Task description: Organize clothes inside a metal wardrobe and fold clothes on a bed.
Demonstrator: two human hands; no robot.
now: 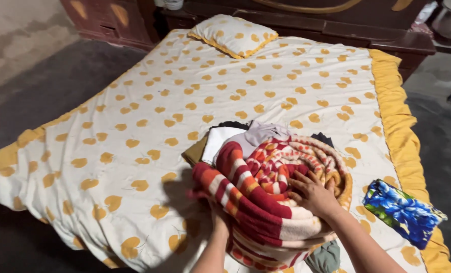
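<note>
A rolled, striped red, orange and cream blanket (271, 187) is shown lying on a bed (134, 126) covered with a white sheet printed with yellow-orange hearts and edged in a yellow frill. The right hand (312, 194) is laid flat on top of the roll, fingers spread, so that the coil appears to be pressed down and kept from springing open; nothing is enclosed by its grip. The left hand (219, 222) is tucked beneath the roll's near-left edge, apparently as support from below; its fingers are hidden, so its grip cannot be told. Folded clothes (220, 141) in white, olive and dark tones are seen just behind the blanket, touching it. A blue floral cloth (402, 212) lies apart near the right frill, and a matching pillow (233, 35) rests at the head.
</note>
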